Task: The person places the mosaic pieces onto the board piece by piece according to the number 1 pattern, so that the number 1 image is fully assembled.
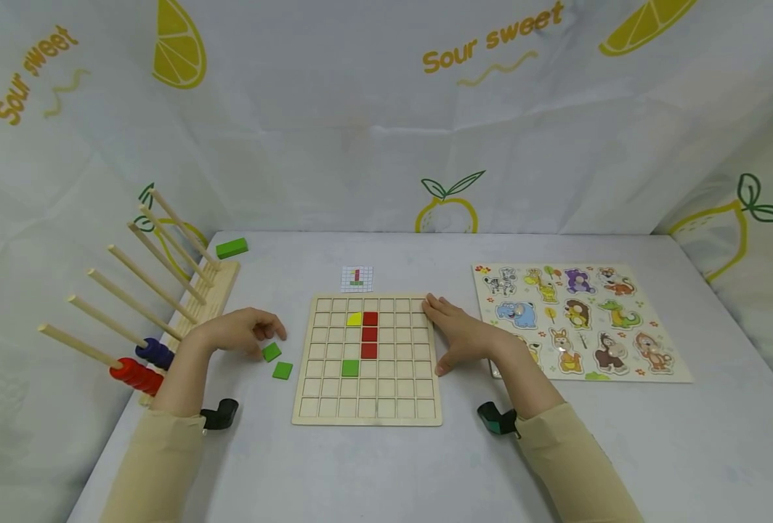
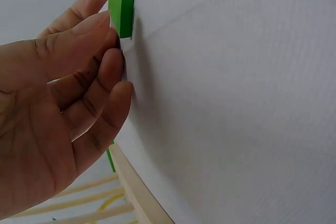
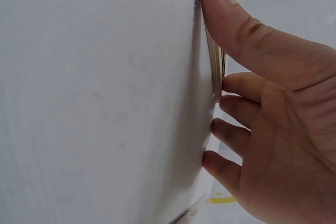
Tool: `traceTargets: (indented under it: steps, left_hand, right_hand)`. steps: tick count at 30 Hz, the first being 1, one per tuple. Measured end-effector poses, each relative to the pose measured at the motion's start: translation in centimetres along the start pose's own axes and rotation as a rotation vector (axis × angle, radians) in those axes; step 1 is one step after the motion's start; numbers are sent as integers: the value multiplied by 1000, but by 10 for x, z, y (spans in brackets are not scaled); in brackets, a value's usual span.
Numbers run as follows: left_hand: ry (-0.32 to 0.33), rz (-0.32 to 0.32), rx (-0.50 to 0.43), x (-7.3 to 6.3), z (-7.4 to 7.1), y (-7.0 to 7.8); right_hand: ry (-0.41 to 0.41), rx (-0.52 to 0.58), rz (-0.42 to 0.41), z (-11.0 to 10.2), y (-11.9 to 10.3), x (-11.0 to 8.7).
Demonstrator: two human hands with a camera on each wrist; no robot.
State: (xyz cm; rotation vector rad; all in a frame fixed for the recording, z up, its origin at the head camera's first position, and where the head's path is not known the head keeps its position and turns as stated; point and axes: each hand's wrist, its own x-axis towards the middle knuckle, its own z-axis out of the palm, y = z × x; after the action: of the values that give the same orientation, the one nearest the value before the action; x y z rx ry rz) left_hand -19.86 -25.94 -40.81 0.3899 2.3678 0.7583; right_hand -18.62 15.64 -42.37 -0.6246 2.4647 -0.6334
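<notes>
In the head view my left hand [image 1: 245, 330] is at a green square tile [image 1: 272, 352], its fingers loosely bent. The left wrist view shows the thumb tip right at the edge of this green tile [image 2: 123, 6], with the other fingers spread behind. Another green tile [image 1: 282, 371] lies just nearer to me. My right hand [image 1: 461, 334] rests with extended fingers along the right edge of a wooden grid board [image 1: 406, 415]. On the board sit three red tiles [image 1: 370, 335] in a column, a yellow piece [image 1: 354, 319] beside the top one, and a green tile [image 1: 350, 368] lower left.
A small pattern card [image 1: 357, 279] lies behind the board. To the left stands a peg rack [image 1: 219, 294] with red beads [image 1: 136, 375] and blue beads [image 1: 155, 354]. A green block [image 1: 232, 248] lies at the back left. An animal puzzle [image 1: 589, 374] occupies the right side.
</notes>
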Motion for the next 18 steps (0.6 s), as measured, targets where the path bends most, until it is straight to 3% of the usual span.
traceTargets:
  steps: [9,18]
  left_hand:
    - [-9,19,1,3,1,-6]
    - [-7,34,4,4,2,-2]
  right_hand:
    - [3,-4,-4,1,2,0]
    - [1,-1,-6,0,2,1]
